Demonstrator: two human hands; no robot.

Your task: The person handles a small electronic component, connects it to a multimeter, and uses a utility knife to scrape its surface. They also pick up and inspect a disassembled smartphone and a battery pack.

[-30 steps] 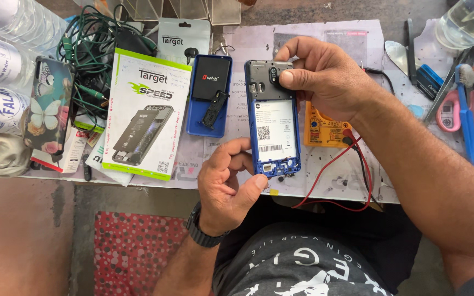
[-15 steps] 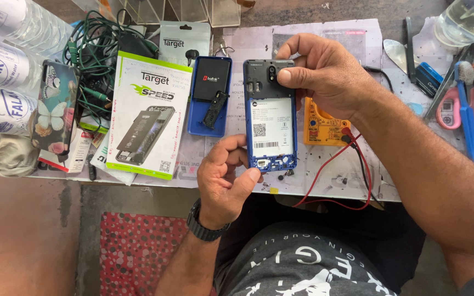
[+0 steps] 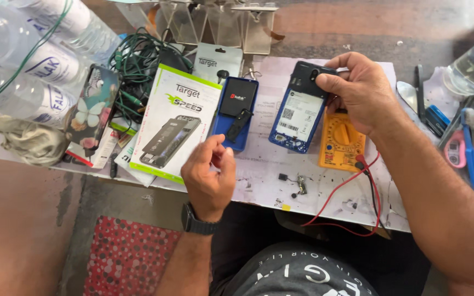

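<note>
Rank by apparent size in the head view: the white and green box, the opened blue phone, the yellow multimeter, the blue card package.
1. White and green box, clearly largest.
2. Opened blue phone, held at its top end by the right hand, and the blue card package: too alike to rank.
3. Yellow multimeter, smallest as seen, though the hand partly covers it.

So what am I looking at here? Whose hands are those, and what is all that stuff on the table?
The camera sits on a person's head and looks down, so you see that person's own two hands. The right hand holds a blue phone with its back cover off, gripping it at the top end. The left hand, with a dark watch on its wrist, hovers curled just above the table's white sheet and seems to hold nothing. Under the phone lies a yellow meter with red and black wires. There is also a green and white box, tiny loose parts, pink-handled scissors and clear bottles.
</note>
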